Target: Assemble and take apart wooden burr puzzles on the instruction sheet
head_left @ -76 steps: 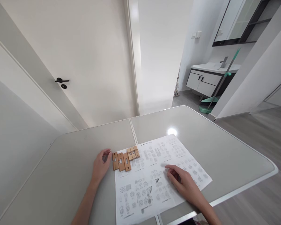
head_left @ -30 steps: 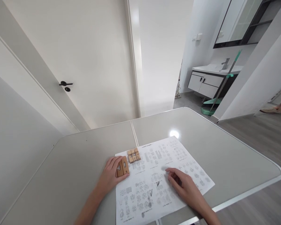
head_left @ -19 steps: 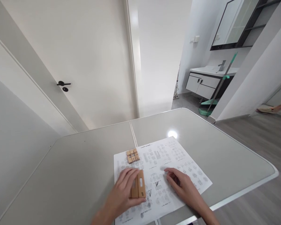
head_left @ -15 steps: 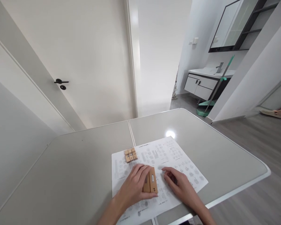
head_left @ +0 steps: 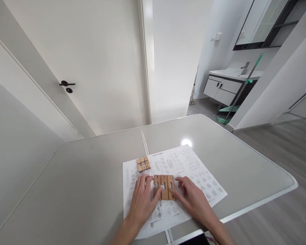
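Three flat wooden puzzle pieces (head_left: 164, 194) with cut-out slots and dark number marks lie side by side on a printed paper sheet (head_left: 193, 166). My left hand (head_left: 142, 197) grips the row's left side, its thumb on the leftmost piece and its fingertips at the far left corner. On the other side, my right hand (head_left: 192, 197) holds the rightmost piece by its edge, thumb near the bottom and bent fingers by the top. Beyond my left hand, a small group of assembled wooden pieces (head_left: 143, 164) rests on the sheet.
The sheet lies on a grey table (head_left: 91, 177) with a pale rim and a seam down its middle. A closed door (head_left: 104, 68) stands behind it. A washbasin cabinet (head_left: 221, 89) and a green broom and dustpan (head_left: 223, 119) are at the far right.
The wooden pieces, earlier tilted up in my left hand, now lie flat with three showing. My right hand has moved left onto the rightmost piece. The view has shifted slightly.
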The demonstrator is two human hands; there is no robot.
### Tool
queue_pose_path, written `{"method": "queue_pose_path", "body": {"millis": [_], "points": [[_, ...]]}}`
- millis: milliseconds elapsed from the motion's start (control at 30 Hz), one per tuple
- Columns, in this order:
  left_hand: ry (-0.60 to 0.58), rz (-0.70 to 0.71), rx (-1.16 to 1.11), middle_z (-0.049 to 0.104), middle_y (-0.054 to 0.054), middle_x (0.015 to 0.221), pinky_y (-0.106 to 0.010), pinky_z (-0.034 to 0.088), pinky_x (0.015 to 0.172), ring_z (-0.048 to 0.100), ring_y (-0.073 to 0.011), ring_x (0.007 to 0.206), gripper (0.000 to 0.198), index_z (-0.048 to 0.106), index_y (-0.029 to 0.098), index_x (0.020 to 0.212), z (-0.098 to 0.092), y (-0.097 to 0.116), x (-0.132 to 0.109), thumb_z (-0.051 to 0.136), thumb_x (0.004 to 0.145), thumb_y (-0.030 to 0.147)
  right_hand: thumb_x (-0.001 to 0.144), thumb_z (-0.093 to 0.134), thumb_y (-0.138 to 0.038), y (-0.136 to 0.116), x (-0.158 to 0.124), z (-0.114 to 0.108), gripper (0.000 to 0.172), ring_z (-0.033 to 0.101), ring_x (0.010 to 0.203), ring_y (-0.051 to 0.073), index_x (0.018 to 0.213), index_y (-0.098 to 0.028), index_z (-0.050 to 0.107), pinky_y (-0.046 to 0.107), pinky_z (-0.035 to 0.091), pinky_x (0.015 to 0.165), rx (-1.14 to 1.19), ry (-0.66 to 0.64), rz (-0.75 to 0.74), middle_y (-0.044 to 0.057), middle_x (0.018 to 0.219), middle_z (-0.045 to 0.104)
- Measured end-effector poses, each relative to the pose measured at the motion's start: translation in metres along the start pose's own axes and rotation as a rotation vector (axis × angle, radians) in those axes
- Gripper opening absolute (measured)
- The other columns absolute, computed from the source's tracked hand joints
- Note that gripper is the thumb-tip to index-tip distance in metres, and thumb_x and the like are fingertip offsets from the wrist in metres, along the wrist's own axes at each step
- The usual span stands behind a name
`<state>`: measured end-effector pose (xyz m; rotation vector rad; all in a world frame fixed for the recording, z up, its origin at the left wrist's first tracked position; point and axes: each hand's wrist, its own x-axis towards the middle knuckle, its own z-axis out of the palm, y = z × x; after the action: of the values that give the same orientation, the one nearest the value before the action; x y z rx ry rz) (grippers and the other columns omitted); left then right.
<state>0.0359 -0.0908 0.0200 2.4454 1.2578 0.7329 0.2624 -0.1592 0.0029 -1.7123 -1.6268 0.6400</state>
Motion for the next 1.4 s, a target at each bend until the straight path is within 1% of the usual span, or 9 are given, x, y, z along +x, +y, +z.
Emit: {"method": "queue_pose_path", "body": {"millis": [167,333,500,600,700,900,1033,1267,1400], "points": [[0.038,-0.072,0.071,0.059,-0.007,0.092,-0.044,0.053,0.075,0.06,-0.0272,0.087,0.021,0.057,0.023,0.088,0.002,0.004,-0.008,0.056,0.097,0.042,0.092,0.062,-0.044,-0.015,0.005,0.015,0.025,0.068,0.083,0.026,0.105,-0.023,0.059,0.032,0.047,0.063,-0.18,0.089,0.049,0.007,0.099,0.067],[0.023,-0.076,0.198,0.059,-0.008,0.087,-0.047,0.049,0.073,0.057,-0.0289,0.083,0.025,0.057,0.023,0.079,0.012,0.013,-0.008,0.052,0.097,0.039,0.091,0.059,-0.031,-0.024,0.014,0.023,0.013,0.066,0.071,0.024,0.085,-0.023,0.052,0.029,0.036,0.057,-0.287,0.019,0.133,0.005,0.083,0.067],[-0.049,-0.143,0.095,0.062,-0.009,0.085,-0.043,0.048,0.07,0.06,-0.0279,0.078,0.031,0.051,0.024,0.075,0.004,0.015,-0.005,0.044,0.1,0.04,0.101,0.048,-0.035,-0.023,0.015,0.02,0.026,0.059,0.06,0.021,0.077,-0.025,0.044,0.027,0.03,0.054,-0.226,0.012,0.137,0.003,0.073,0.063],[-0.144,-0.262,-0.165,0.061,-0.001,0.08,-0.032,0.042,0.056,0.057,-0.0196,0.06,0.031,0.049,0.026,0.085,-0.017,0.016,-0.009,0.036,0.104,0.047,0.106,0.039,-0.049,-0.024,0.011,0.013,0.035,0.057,0.062,0.021,0.082,-0.025,0.047,0.028,0.037,0.057,0.005,0.034,0.096,0.001,0.073,0.06],[-0.287,-0.363,-0.488,0.055,0.005,0.072,-0.026,0.038,0.053,0.047,-0.0133,0.049,0.031,0.048,0.027,0.094,-0.031,0.02,-0.016,0.033,0.106,0.051,0.107,0.034,-0.056,-0.034,0.005,0.012,0.038,0.055,0.056,0.019,0.091,-0.025,0.051,0.028,0.041,0.057,0.246,-0.004,0.107,-0.002,0.065,0.056],[-0.25,-0.458,-0.833,0.027,0.008,0.063,-0.023,0.023,0.049,0.024,-0.0118,0.054,0.04,0.051,0.024,0.094,-0.029,0.03,-0.02,0.041,0.1,0.062,0.109,0.027,-0.053,-0.057,-0.003,0.024,0.045,0.056,0.061,0.02,0.126,-0.022,0.054,0.028,0.047,0.058,0.405,-0.046,0.018,-0.001,0.071,0.055],[-0.243,-0.479,-0.822,0.027,0.008,0.065,-0.024,0.021,0.051,0.025,-0.0117,0.057,0.043,0.053,0.022,0.094,-0.033,0.032,-0.02,0.042,0.1,0.063,0.111,0.026,-0.042,-0.054,-0.006,0.027,0.045,0.059,0.065,0.019,0.147,-0.022,0.046,0.028,0.052,0.063,0.403,-0.015,-0.056,0.0,0.077,0.058],[-0.219,-0.474,-0.707,0.031,0.006,0.068,-0.025,0.023,0.054,0.028,-0.0118,0.059,0.042,0.054,0.021,0.094,-0.037,0.032,-0.022,0.039,0.102,0.058,0.106,0.028,-0.017,-0.031,-0.008,0.037,0.054,0.06,0.069,0.018,0.159,-0.025,0.032,0.026,0.054,0.064,0.109,0.084,-0.275,0.005,0.091,0.061],[-0.207,-0.484,-0.735,0.03,0.007,0.067,-0.024,0.023,0.053,0.026,-0.0117,0.059,0.04,0.055,0.021,0.096,-0.032,0.034,-0.022,0.04,0.103,0.058,0.103,0.029,-0.01,-0.035,-0.01,0.038,0.061,0.06,0.066,0.016,0.163,-0.024,0.024,0.024,0.056,0.063,0.09,0.099,-0.34,0.004,0.087,0.061]]}}
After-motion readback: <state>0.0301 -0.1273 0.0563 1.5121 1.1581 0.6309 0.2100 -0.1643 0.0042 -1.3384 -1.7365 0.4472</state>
